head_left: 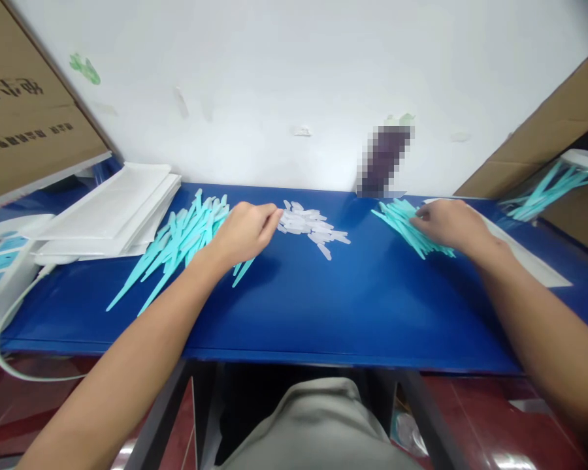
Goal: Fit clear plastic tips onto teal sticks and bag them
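My left hand (252,230) is closed in a pinch at the left edge of a heap of small white translucent plastic pieces (301,223). Whatever lies between its fingertips is hidden. Behind and below that wrist spreads a pile of teal tapered plastic sticks with whitish ends (186,228). On the right, my right hand (448,222) reaches down onto a second pile of teal sticks (404,225), its fingers curled and touching the top of them. Its palm covers part of that pile, so I cannot see whether a stick is gripped.
White padded envelopes (112,202) are stacked at the left, beside a power strip (4,261) with a white cable. A white sheet (529,258) lies under my right forearm. Cardboard boxes (29,104) flank the blue table (323,313). A clear container (558,186) holds teal sticks.
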Motion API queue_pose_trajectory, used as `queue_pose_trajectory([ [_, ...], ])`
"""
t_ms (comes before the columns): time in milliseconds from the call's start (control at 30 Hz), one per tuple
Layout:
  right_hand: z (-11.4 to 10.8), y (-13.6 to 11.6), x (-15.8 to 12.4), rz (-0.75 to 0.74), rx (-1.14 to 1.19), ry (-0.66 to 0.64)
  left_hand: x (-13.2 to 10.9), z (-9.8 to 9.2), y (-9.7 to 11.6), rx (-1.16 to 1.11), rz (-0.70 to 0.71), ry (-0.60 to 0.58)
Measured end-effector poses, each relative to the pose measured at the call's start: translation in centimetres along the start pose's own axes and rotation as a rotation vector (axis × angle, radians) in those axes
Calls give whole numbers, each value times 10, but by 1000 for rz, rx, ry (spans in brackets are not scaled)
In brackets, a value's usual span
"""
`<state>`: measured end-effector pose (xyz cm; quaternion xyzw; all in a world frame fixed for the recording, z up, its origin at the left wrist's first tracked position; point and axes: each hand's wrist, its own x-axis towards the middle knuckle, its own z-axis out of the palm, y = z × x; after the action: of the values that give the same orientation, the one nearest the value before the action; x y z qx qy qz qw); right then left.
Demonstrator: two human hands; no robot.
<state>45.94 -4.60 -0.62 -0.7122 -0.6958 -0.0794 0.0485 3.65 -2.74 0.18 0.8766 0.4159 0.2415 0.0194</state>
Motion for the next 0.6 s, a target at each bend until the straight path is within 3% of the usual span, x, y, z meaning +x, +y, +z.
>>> queue_pose_trajectory([
  [133, -3, -5, -1, 61, 3, -24, -3, 10, 3, 22, 164, -221],
  [267, -10, -12, -3, 90, 19, -1, -3, 11, -1, 147, 107, -363],
  [400, -17, -29, -7, 40, 61, 61, -3, 7, -11, 259, -1, -343],
  [533, -14, -55, -13, -180, 196, 190, -2, 3, -17, 334, -34, -273],
  [600, -8, -66, -16, -267, 216, 168, -2, 2, -15, 331, -28, -182],
])
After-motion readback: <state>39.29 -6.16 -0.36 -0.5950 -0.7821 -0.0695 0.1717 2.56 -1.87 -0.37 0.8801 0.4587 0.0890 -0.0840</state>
